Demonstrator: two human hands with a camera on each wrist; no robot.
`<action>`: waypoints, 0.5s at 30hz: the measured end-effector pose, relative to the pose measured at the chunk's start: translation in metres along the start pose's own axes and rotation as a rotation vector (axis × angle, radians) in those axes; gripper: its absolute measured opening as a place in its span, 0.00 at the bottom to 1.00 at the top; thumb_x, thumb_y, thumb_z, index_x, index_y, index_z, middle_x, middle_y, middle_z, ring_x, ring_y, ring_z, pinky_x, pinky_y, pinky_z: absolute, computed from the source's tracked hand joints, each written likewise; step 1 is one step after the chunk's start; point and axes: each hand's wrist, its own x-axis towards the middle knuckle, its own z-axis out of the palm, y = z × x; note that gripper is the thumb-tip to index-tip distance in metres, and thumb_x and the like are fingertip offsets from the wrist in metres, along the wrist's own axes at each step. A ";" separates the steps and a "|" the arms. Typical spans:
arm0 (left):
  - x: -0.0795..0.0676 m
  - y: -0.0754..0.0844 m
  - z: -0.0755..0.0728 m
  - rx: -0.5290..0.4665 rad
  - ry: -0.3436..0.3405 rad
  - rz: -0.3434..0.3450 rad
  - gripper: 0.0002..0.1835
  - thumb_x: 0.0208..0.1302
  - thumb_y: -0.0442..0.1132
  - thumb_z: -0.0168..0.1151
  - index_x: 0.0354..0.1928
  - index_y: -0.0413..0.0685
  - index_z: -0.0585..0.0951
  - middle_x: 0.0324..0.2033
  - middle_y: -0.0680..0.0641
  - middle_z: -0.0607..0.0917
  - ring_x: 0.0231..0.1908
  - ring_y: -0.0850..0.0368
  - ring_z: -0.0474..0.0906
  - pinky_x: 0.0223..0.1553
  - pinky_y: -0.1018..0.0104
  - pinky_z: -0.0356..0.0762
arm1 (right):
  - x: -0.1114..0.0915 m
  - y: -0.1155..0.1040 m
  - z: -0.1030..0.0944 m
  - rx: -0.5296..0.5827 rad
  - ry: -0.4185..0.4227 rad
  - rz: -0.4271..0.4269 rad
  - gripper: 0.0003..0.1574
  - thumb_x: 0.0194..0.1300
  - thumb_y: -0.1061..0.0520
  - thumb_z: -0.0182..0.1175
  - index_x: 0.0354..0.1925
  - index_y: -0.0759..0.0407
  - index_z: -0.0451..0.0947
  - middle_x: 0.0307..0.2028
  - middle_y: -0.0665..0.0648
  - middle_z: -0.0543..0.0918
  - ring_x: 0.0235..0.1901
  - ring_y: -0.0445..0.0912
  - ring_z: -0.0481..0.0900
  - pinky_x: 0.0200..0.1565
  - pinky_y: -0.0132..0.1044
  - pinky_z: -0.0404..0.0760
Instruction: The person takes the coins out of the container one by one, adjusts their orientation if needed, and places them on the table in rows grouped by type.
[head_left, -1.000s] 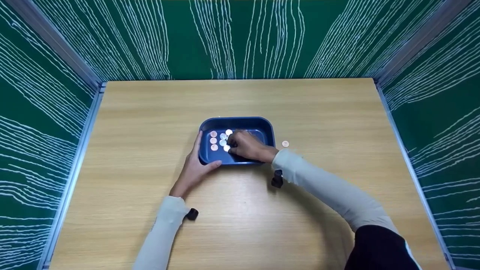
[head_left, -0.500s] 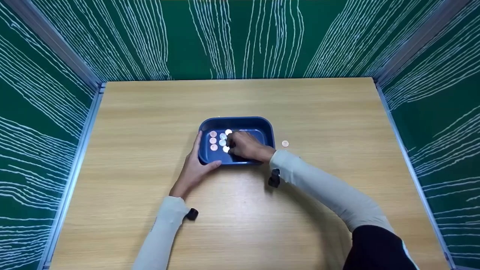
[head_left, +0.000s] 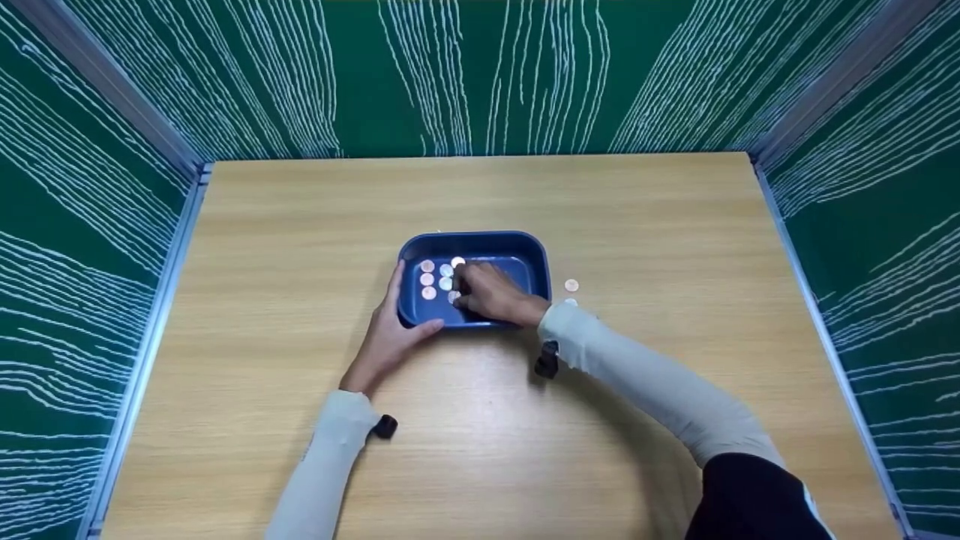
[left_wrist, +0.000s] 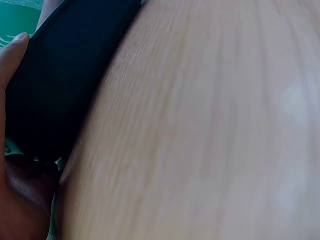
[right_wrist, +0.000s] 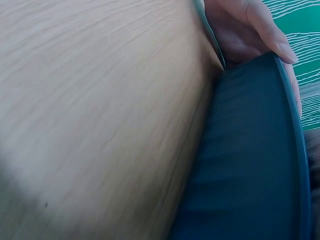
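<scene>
A dark blue tray (head_left: 474,238) sits on the table. My left hand (head_left: 386,337) grips its near left corner, thumb over the front rim, fingers along the left side; the left wrist view shows that thumb on the tray's wall (left_wrist: 65,75). Inside, copper-coloured coins (head_left: 427,279) form a column at the left, with silvery coins (head_left: 446,283) beside them. My right hand (head_left: 491,291) is inside the tray, fingers curled down over the coins at its middle. Its thumb side is by a silvery coin (head_left: 454,297). Whether a coin is between its fingertips is hidden.
A coin (head_left: 571,286) lies on the wooden table (head_left: 315,225) just right of the tray. Another coin (head_left: 571,301) shows partly beside the right sleeve (head_left: 652,375). Green walls with white lines (head_left: 480,75) enclose the table at the back and sides.
My right forearm has shifted slightly left, uncovering part of a second coin on the table. The silvery coin by my right thumb looks slightly changed; the left hand stays put.
</scene>
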 end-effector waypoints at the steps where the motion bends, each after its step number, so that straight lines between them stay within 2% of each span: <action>1: 0.000 0.000 0.000 -0.001 -0.001 -0.001 0.64 0.67 0.51 0.81 0.91 0.69 0.43 0.88 0.43 0.55 0.82 0.42 0.59 0.81 0.41 0.59 | 0.000 0.000 0.000 0.003 0.005 -0.005 0.07 0.72 0.61 0.73 0.44 0.61 0.84 0.38 0.56 0.85 0.39 0.49 0.81 0.41 0.45 0.81; 6: 0.000 0.000 0.000 -0.011 0.000 0.009 0.65 0.67 0.49 0.81 0.91 0.67 0.43 0.88 0.43 0.55 0.82 0.42 0.60 0.81 0.42 0.60 | -0.003 0.002 0.000 0.038 0.019 -0.031 0.05 0.72 0.64 0.70 0.42 0.59 0.82 0.35 0.54 0.87 0.36 0.47 0.82 0.39 0.44 0.81; 15: 0.001 0.000 0.000 -0.032 -0.005 0.042 0.64 0.66 0.45 0.81 0.91 0.64 0.44 0.88 0.42 0.55 0.81 0.43 0.61 0.81 0.42 0.60 | -0.020 0.009 -0.019 0.106 0.046 -0.055 0.02 0.74 0.64 0.69 0.45 0.61 0.85 0.39 0.57 0.91 0.40 0.48 0.87 0.46 0.46 0.86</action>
